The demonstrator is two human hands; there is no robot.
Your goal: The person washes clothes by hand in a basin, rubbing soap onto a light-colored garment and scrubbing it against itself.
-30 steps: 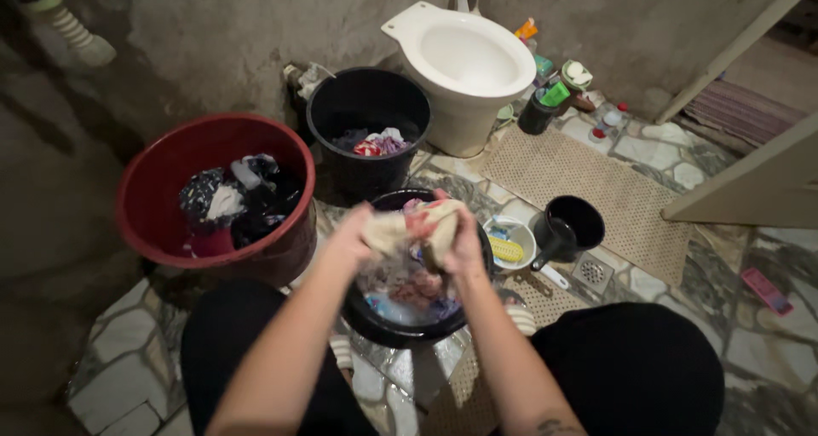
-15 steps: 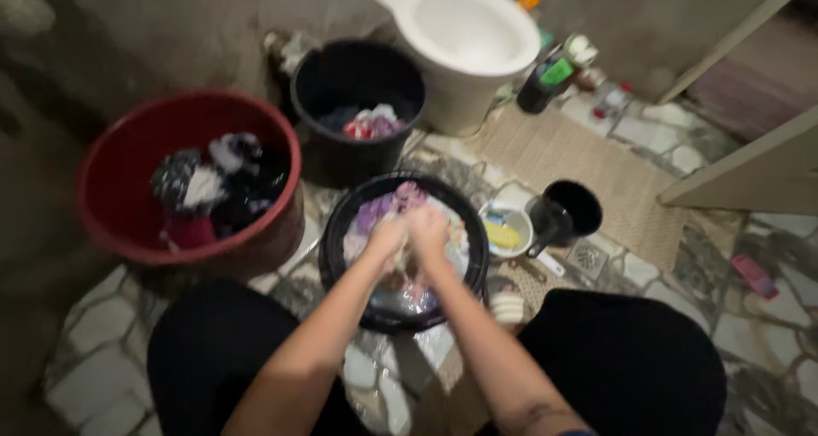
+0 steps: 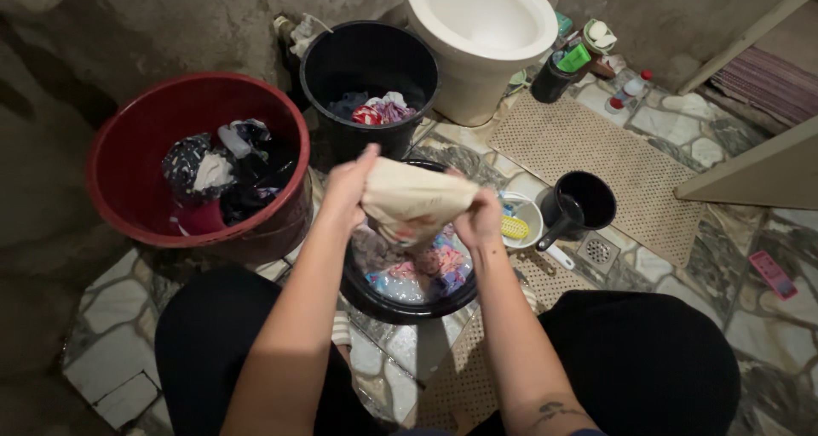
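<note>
Both my hands hold a cream-coloured wet cloth point(image 3: 411, 199) stretched between them above a black basin point(image 3: 379, 301). My left hand point(image 3: 348, 189) grips its left end and my right hand point(image 3: 479, 220) grips its right end. The cloth hangs a little over the basin, which holds soapy water and several coloured clothes point(image 3: 417, 270). The basin stands on the stone floor between my knees.
A red tub point(image 3: 128, 206) of dark clothes stands at the left. A black bucket point(image 3: 336, 61) with a few clothes and a white toilet point(image 3: 481, 27) are behind. A small bowl with a yellow brush point(image 3: 514, 226), a black mug point(image 3: 579, 204), a beige mat point(image 3: 588, 159) and a floor drain point(image 3: 598, 250) lie at the right.
My hands were down in the basin rubbing clothes half a second ago. They have lifted up and apart, spreading the cream cloth above the basin.
</note>
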